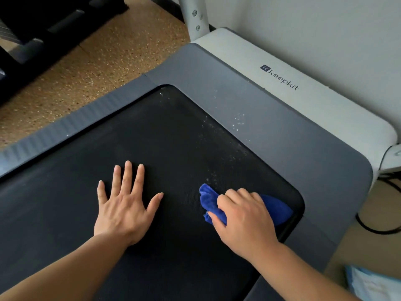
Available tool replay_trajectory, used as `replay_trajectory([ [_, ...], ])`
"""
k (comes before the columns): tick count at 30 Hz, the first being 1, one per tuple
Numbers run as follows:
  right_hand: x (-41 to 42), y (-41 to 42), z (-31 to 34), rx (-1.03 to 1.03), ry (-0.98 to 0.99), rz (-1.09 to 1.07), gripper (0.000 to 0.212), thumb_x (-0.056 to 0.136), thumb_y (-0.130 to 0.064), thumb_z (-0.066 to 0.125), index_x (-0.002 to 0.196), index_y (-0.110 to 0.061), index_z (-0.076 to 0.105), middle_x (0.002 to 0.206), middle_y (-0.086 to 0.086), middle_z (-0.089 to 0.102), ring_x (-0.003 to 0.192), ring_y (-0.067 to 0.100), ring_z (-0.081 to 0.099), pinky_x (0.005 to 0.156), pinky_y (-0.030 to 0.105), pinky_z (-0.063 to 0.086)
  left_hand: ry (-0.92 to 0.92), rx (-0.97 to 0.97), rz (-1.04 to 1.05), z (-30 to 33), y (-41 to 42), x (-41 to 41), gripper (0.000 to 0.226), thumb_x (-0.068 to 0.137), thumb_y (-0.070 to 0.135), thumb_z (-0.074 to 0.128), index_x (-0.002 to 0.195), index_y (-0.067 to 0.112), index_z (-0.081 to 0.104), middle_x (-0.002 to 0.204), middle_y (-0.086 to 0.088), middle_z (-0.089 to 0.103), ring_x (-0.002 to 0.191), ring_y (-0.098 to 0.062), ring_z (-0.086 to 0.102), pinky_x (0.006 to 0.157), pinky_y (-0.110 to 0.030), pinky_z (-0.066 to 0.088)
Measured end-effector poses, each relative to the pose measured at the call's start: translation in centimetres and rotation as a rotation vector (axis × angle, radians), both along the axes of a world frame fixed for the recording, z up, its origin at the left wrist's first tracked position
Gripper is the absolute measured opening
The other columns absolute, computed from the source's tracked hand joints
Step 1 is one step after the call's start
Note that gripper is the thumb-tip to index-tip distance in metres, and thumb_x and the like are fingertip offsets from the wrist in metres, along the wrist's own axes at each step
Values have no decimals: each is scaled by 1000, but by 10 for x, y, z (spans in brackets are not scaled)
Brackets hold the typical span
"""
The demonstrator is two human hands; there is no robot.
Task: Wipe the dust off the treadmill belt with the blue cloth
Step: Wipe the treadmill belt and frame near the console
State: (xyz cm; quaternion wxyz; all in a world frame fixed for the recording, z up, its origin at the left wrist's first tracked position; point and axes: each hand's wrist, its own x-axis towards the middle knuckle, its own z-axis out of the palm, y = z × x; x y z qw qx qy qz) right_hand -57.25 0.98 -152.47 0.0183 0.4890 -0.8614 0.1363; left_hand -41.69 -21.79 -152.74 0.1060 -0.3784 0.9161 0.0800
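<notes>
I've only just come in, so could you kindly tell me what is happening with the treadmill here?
A person is wiping the black treadmill belt. The right hand grips a bunched blue cloth near the belt's front right corner, while the left hand rests flat on the belt with fingers spread. White dust specks remain along the belt's front edge and on the grey frame beyond it, so the job is not finished.
</notes>
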Motion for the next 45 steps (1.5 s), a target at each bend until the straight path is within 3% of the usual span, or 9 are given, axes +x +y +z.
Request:
replay_trajectory([
  [11, -63, -78, 9, 64, 12, -166, 29, 97, -46, 52, 82, -26, 38, 88, -3, 58, 85, 26, 58, 69, 39, 33, -19, 40, -30, 1, 0, -1, 88, 83, 83, -9, 157, 38, -21, 160, 3, -37, 146, -18, -39, 123, -55, -12],
  [15, -72, -89, 11, 78, 32, -173, 26, 100, -49, 49, 88, -26, 43, 93, -3, 59, 89, 24, 57, 73, 39, 37, -20, -15, -71, 11, -5, -3, 92, 85, 80, -6, 162, 29, -7, 159, -4, -41, 145, -20, -42, 122, -56, -15],
  [21, -16, -41, 10, 2, 0, -11, 33, 87, -51, 56, 74, -29, 35, 74, -9, 48, 73, 20, 51, 65, 36, 37, 25, 39, 36, 15, -14, -13, 80, 92, 76, 7, 160, 38, -11, 162, -2, -37, 147, -22, -38, 122, -57, -13],
  [25, 6, -8, 5, -133, -72, 159, 31, 82, -45, 67, 69, -24, 48, 73, -10, 50, 73, 17, 49, 69, 38, 43, 60, 54, 24, 3, -2, -25, 78, 94, 73, 7, 160, 37, -13, 165, 3, -31, 149, -20, -35, 122, -56, -14],
  [28, 3, 3, 10, -222, -163, 209, 26, 86, -49, 69, 81, -24, 66, 88, -12, 60, 91, 13, 57, 89, 37, 44, 53, 49, 36, 0, 0, -28, 80, 93, 75, 6, 160, 36, -13, 168, 4, -23, 151, -19, -30, 123, -56, -12],
  [31, 23, 15, 8, -210, -112, 34, 37, 94, -56, 56, 108, -27, 73, 124, -7, 62, 127, 21, 53, 113, 52, 32, 70, 22, 34, -2, 0, -26, 79, 93, 75, 5, 160, 37, -13, 168, 3, -21, 152, -19, -28, 123, -55, -10],
  [35, 43, 33, 1, -74, -130, -357, 82, 91, -78, 36, 150, -20, 44, 161, 13, 32, 152, 37, 23, 116, 68, 19, 86, -5, 30, -5, 0, -26, 77, 93, 75, 5, 160, 39, -11, 169, 3, -17, 153, -19, -25, 124, -55, -7],
  [39, 28, 7, 2, 121, -178, -358, 105, 84, -88, 27, 158, -14, 26, 167, 20, 15, 156, 38, 3, 117, 66, 19, 96, -13, 29, -6, 0, -25, 77, 93, 75, 6, 160, 40, -10, 170, 3, -15, 154, -19, -23, 124, -55, -7],
  [45, -21, -81, 1, 106, -208, -96, 89, 86, -73, 29, 154, -16, 34, 165, 10, 23, 156, 28, 1, 123, 60, 14, 93, -19, 21, -7, 0, -25, 74, 95, 70, 7, 160, 39, -10, 170, 2, -14, 155, -20, -21, 124, -55, -5],
])
